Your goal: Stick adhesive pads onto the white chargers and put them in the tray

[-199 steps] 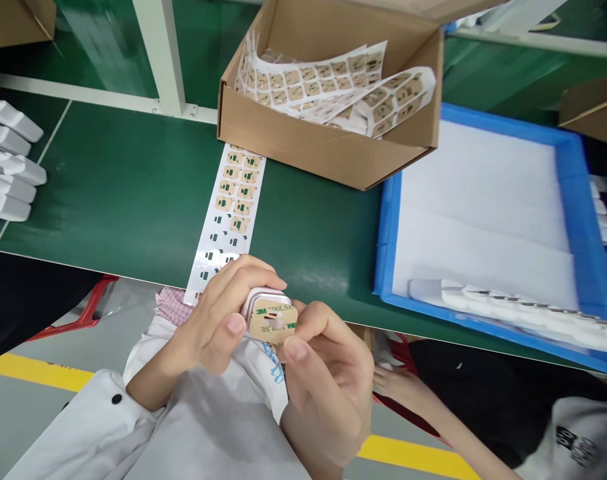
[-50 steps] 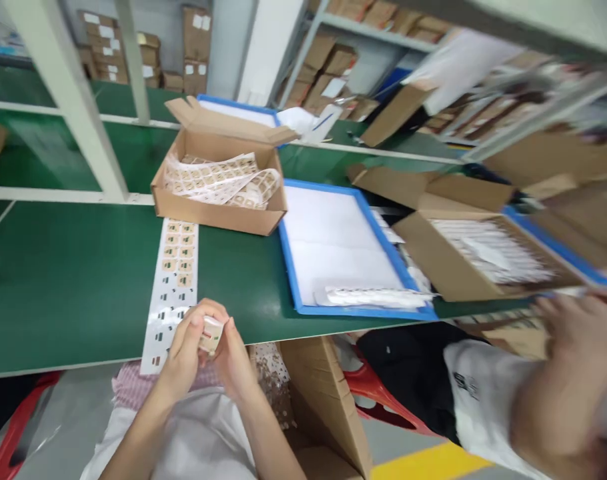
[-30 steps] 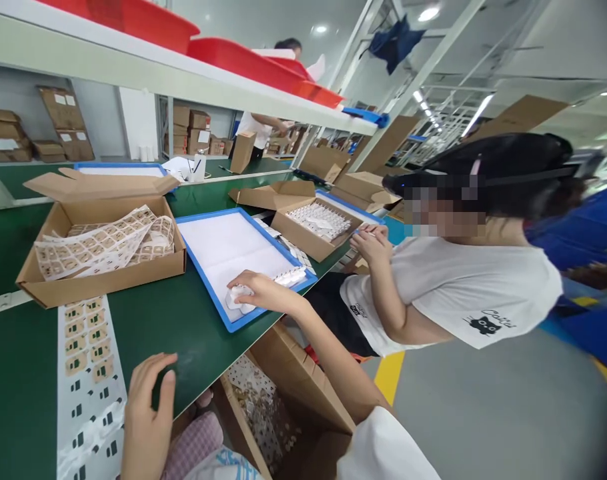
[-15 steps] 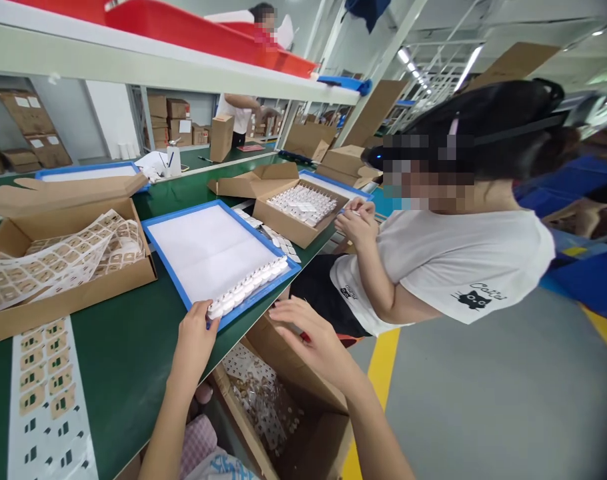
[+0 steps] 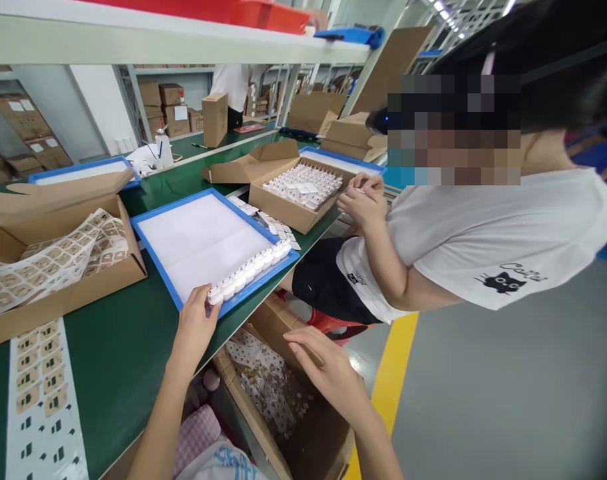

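Note:
My left hand (image 5: 196, 323) is at the near corner of a blue-rimmed tray (image 5: 157, 265) with a white surface. Its thumb and fingers pinch the end piece of a row of small white plastic pieces (image 5: 248, 270) lined up along the tray's right side. My right hand (image 5: 328, 370) holds nothing. Its fingers are stretched out and a little apart, over an open cardboard box (image 5: 328, 437) below the table edge. Scraps of clear film and punched white sheet (image 5: 263, 373) lie in that box.
On the green table (image 5: 113, 373) stand a carton of sticker sheets (image 5: 68, 300) and a carton of white pieces (image 5: 278, 203). A sticker strip (image 5: 43, 400) lies at the near left. A co-worker (image 5: 433, 247) sits at the right, both hands around a small item.
The view has shifted, bringing the co-worker larger into frame. My right hand sits lower, farther from the tray's edge. My left hand stays on the end piece.

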Demonstrator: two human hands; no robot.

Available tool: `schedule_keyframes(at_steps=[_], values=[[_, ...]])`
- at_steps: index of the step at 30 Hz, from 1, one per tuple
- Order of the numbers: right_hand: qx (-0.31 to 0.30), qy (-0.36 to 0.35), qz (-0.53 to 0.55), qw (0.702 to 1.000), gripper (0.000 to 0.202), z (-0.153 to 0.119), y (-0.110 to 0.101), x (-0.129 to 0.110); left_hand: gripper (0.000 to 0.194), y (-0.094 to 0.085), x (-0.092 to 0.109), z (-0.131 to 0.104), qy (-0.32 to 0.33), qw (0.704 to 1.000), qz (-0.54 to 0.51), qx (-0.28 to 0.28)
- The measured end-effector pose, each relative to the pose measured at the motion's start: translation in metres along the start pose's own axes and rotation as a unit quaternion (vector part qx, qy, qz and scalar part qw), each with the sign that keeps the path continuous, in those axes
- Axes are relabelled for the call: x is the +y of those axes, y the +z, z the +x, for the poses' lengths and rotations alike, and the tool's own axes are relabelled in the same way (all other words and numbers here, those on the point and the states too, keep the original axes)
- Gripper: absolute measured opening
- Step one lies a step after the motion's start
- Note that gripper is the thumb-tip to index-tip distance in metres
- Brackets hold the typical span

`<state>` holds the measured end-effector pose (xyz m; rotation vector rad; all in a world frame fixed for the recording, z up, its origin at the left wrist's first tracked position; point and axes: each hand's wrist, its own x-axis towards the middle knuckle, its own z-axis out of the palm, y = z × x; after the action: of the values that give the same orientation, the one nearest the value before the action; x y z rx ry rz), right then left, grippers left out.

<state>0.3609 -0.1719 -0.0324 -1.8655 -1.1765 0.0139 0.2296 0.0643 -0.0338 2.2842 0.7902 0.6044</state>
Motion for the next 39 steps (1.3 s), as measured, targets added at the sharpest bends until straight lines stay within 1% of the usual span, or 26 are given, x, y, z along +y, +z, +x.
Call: schedule_keyframes(at_steps=[1,2,3,4,5,7,8,9,10,12,13,15,17,19,21,24,26,30,31,36,39], values=[[-0.005,-0.007,0.016,1.0,0.018,0.0,0.004,-0.005,0.044,-0.01,0.001,-0.014,-0.003,1.0,0.003,0.006],[-0.01,-0.016,0.037,0.999,0.017,0.001,0.011,-0.01,0.051,-0.024,0.001,-0.032,-0.008,1.0,0.006,0.012],[-0.017,-0.026,0.065,0.997,0.017,0.002,0.019,-0.016,0.054,-0.04,-0.003,-0.053,-0.013,0.999,0.013,0.026],[-0.027,-0.035,0.097,0.994,0.017,0.003,0.029,-0.022,0.054,-0.06,-0.009,-0.076,-0.018,0.999,0.02,0.021],[-0.04,-0.043,0.133,0.989,0.017,0.004,0.042,-0.029,0.05,-0.081,-0.019,-0.099,-0.021,0.999,0.024,0.03],[-0.081,-0.059,0.2,0.975,0.017,0.007,0.073,-0.046,0.04,-0.125,-0.048,-0.142,-0.055,0.994,0.063,0.064],[-0.109,-0.072,0.228,0.965,0.018,0.008,0.089,-0.055,0.038,-0.146,-0.066,-0.16,-0.087,0.986,0.105,0.092],[-0.141,-0.09,0.252,0.953,0.018,0.009,0.106,-0.066,0.04,-0.165,-0.085,-0.174,-0.12,0.974,0.155,0.115],[-0.174,-0.112,0.272,0.94,0.019,0.01,0.122,-0.076,0.047,-0.182,-0.104,-0.185,-0.154,0.961,0.194,0.124],[-0.243,-0.157,0.295,0.911,0.019,0.013,0.15,-0.097,0.057,-0.206,-0.136,-0.198,-0.197,0.951,0.217,0.095],[-0.276,-0.175,0.292,0.899,0.02,0.015,0.162,-0.105,0.061,-0.213,-0.148,-0.201,-0.214,0.95,0.217,0.066],[-0.326,-0.199,0.265,0.885,0.021,0.023,0.183,-0.12,0.063,-0.216,-0.159,-0.205,-0.239,0.945,0.222,0.016],[-0.347,-0.208,0.223,0.887,0.021,0.033,0.205,-0.13,0.061,-0.208,-0.156,-0.206,-0.234,0.942,0.241,-0.005],[-0.347,-0.208,0.182,0.896,0.022,0.043,0.226,-0.139,0.059,-0.196,-0.147,-0.209,-0.219,0.941,0.257,-0.004],[-0.341,-0.207,0.135,0.907,0.03,0.048,0.247,-0.146,0.061,-0.185,-0.138,-0.211,-0.213,0.941,0.264,0.001],[-0.329,-0.208,0.073,0.918,0.041,0.044,0.267,-0.152,0.066,-0.174,-0.133,-0.209,-0.203,0.944,0.261,0.0],[-0.32,-0.212,0.045,0.922,0.041,0.037,0.272,-0.152,0.068,-0.172,-0.135,-0.202,-0.189,0.95,0.247,-0.013],[-0.305,-0.228,0.014,0.925,0.039,0.028,0.271,-0.148,0.07,-0.174,-0.141,-0.184,-0.16,0.969,0.171,-0.082],[-0.301,-0.233,0.011,0.925,0.037,0.027,0.27,-0.147,0.069,-0.174,-0.142,-0.181,-0.156,0.971,0.154,-0.091],[-0.281,-0.258,0.013,0.924,0.019,0.031,0.272,-0.143,0.059,-0.171,-0.14,-0.18,-0.152,0.976,0.14,-0.068],[-0.266,-0.272,0.017,0.924,0.019,0.032,0.274,-0.143,0.051,-0.17,-0.137,-0.181,-0.15,0.977,0.138,-0.069]])
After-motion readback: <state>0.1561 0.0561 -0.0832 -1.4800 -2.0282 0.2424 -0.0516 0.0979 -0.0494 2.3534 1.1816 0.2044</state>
